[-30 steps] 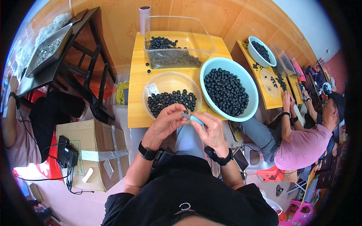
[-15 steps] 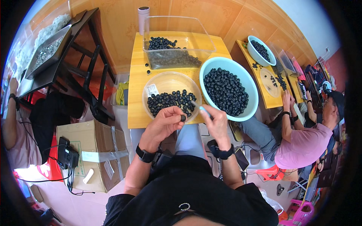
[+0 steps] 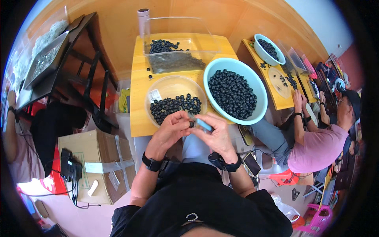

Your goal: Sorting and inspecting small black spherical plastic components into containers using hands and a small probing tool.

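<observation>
My left hand (image 3: 170,129) pinches one small black rounded piece (image 3: 192,124) between thumb and fingers, just off the table's near edge. My right hand (image 3: 218,136) is closed on a slim blue-handled tool (image 3: 203,125); its tip meets the piece, mostly hidden by the fingers. Just beyond my hands lies a shallow clear round dish (image 3: 177,85), with many loose black pieces (image 3: 173,106) in its near half. To its right, a light blue basin (image 3: 261,106) is heaped with similar pieces. Behind the dish stands a clear rectangular bin (image 3: 181,59) partly filled with them.
A few stray pieces lie on the wooden table (image 3: 138,98) left of the bin. A pink bottle (image 3: 143,23) stands at the back. A taped cardboard box (image 3: 94,158) sits at left. At right, a person in pink (image 3: 316,148) works at another table.
My right hand has come left and in toward the left hand, bringing the blue-handled tool from above the dish's edge to the held piece. My left hand keeps its pinch.
</observation>
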Demonstrator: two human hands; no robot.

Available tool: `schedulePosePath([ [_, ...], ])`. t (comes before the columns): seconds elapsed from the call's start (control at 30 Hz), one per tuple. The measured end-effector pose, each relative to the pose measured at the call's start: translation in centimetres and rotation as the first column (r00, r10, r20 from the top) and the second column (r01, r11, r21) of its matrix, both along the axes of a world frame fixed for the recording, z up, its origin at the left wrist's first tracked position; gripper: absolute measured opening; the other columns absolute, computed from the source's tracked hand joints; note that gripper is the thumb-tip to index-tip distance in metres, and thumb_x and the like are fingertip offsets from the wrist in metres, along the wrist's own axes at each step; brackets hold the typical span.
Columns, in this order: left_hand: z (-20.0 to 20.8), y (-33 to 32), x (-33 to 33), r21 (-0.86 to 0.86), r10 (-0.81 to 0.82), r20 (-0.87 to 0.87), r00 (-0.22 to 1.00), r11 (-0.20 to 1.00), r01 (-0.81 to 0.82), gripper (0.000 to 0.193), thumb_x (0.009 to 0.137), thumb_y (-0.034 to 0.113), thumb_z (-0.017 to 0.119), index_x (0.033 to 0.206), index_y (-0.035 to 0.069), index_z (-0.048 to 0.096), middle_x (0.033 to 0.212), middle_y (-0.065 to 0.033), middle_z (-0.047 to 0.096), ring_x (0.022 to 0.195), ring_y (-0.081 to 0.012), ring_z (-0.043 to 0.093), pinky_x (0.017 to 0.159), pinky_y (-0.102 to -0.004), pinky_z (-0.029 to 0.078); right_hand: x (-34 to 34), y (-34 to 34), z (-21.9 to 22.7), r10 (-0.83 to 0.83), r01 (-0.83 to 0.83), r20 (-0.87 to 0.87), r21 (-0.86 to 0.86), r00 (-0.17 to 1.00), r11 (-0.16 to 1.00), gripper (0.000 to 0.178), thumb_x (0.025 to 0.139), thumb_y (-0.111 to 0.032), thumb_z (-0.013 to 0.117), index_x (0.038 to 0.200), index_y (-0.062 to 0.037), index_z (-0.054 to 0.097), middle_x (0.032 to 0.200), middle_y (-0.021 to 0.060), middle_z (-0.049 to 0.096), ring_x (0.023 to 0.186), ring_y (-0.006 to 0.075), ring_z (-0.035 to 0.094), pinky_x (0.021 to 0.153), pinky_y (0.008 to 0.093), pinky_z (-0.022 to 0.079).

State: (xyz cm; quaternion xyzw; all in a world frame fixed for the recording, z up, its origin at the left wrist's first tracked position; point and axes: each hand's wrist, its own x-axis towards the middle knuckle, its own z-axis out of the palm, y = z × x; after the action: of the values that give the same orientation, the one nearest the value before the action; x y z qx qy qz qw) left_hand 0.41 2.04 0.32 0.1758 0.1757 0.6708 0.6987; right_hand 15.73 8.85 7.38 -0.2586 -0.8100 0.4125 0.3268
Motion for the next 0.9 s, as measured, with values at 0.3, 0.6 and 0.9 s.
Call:
schedulePosePath([
  [0.3,-0.2,-0.7,-0.1,0.022,-0.123,-0.028,0.992,0.992,0.123,0.021,0.081,-0.001,0.064,0.098,0.005,0.053,0.095,-0.0064,0.062,0.073,-0.0130,0.062,0.065,-0.0226,0.054,0.6,0.1,-1.5,0.128,-0.146,-0.075,-0.331,0.989,0.932,0.010,0.079,-0.009,0.067,0.084,-0.0005,0.066,0.070,0.0033,0.055,0.062,0.0103,0.051,0.057,0.0255,0.039],
  [0.6,0.8,-0.3,0.7,-0.142,-0.113,-0.279,0.954,0.987,0.076,0.018,0.084,0.005,0.063,0.100,0.005,0.054,0.088,-0.0052,0.062,0.072,-0.0127,0.062,0.064,-0.0230,0.055,2.1,0.7,-1.6,0.093,-0.087,0.009,-0.270,0.996,0.959,0.018,0.073,-0.010,0.073,0.086,-0.0005,0.066,0.073,0.0059,0.059,0.064,0.0118,0.054,0.060,0.0269,0.042],
  [0.9,-1.2,-1.0,-0.4,-0.188,0.170,-0.707,0.686,0.891,-0.414,0.007,0.087,0.010,0.058,0.091,0.004,0.057,0.080,-0.0055,0.063,0.067,-0.0101,0.061,0.060,-0.0219,0.053,8.1,8.0,-1.6,-0.537,0.516,0.166,0.159,0.827,0.842,0.022,0.071,-0.013,0.073,0.087,0.0013,0.065,0.067,0.0128,0.060,0.059,0.0196,0.056,0.056,0.0318,0.043],
])
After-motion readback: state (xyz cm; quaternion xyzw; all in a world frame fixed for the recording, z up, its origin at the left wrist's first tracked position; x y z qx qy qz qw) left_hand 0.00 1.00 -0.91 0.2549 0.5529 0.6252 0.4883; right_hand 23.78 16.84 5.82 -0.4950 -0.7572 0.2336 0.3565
